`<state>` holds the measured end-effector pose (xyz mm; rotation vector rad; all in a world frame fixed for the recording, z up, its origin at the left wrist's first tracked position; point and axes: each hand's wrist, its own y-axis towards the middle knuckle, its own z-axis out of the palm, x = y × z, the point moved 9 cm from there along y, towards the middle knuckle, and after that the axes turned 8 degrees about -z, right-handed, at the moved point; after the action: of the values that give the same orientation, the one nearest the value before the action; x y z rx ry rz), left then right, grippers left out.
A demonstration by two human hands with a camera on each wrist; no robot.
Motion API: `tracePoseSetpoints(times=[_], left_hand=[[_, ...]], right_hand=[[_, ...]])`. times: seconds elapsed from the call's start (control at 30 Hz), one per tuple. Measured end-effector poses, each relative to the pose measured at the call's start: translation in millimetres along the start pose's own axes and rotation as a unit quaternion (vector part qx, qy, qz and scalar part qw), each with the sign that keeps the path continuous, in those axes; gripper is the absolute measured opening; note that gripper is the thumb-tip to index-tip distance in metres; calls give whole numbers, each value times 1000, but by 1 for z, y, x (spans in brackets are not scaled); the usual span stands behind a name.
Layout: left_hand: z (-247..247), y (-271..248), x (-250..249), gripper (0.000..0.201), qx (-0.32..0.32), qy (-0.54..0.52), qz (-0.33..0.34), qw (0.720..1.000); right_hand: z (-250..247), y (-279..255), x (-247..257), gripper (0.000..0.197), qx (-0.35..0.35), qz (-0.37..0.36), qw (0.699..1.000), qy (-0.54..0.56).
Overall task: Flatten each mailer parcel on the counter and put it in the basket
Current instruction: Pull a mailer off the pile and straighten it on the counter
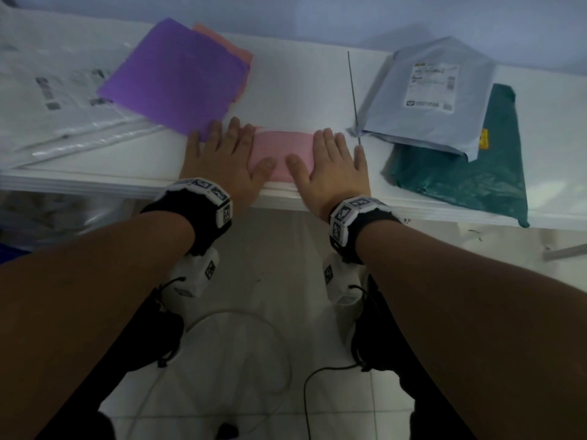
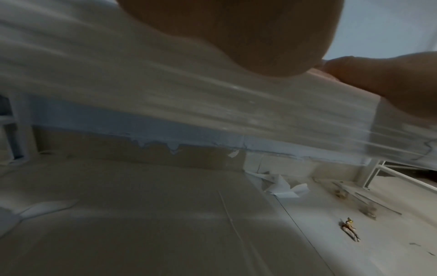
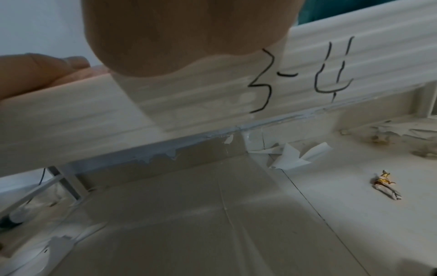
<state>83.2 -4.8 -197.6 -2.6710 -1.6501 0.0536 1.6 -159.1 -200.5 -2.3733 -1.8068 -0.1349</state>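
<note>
Pressing: pink mailer [image 1: 279,154] flat at the near edge of the white table [image 1: 295,90], both hands on it.
Left hand [image 1: 222,157]: fingers straight and spread, palm down over the pink mailer's left end; fingertips reach the purple mailer [image 1: 174,79].
Right hand [image 1: 333,163]: fingers straight, palm down over the pink mailer's right end.
Purple mailer: far left of the pink one, lying on an orange mailer [image 1: 228,46].
Left end: clear plastic bags [image 1: 57,100] with barcode labels.
Right end: grey mailer [image 1: 435,93] with a printed label, overlapping a green mailer [image 1: 470,179].
Floor [image 3: 354,214]: crumpled gold wrapper [image 3: 384,184], paper scraps.
</note>
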Motion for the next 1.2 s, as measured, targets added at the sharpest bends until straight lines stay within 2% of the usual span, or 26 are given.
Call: tracePoseSetpoints(times=[0.33, 0.83, 0.9, 0.97, 1.13, 1.2], left_hand=[[-9, -3, -1, 81, -28, -5, 6, 1000], [-6, -2, 0, 81, -26, -15, 3, 1000], [-11, -5, -1, 79, -49, -14, 12, 999], [-10, -5, -1, 80, -40, -11, 15, 999], [-4, -2, 0, 79, -21, -18, 10, 1000], [-2, -2, 0, 78, -14, -9, 9, 1000]], right_hand=[[-4, -2, 1, 82, -41, 1, 999, -8], [-5, -2, 1, 81, -54, -2, 999, -6], [-3, -1, 2, 79, -39, -13, 999, 4], [-3, -1, 3, 78, -32, -21, 999, 13], [-12, -8, 8, 65, -92, -35, 995, 2], [-12, -8, 10, 60, -89, -47, 995, 0]])
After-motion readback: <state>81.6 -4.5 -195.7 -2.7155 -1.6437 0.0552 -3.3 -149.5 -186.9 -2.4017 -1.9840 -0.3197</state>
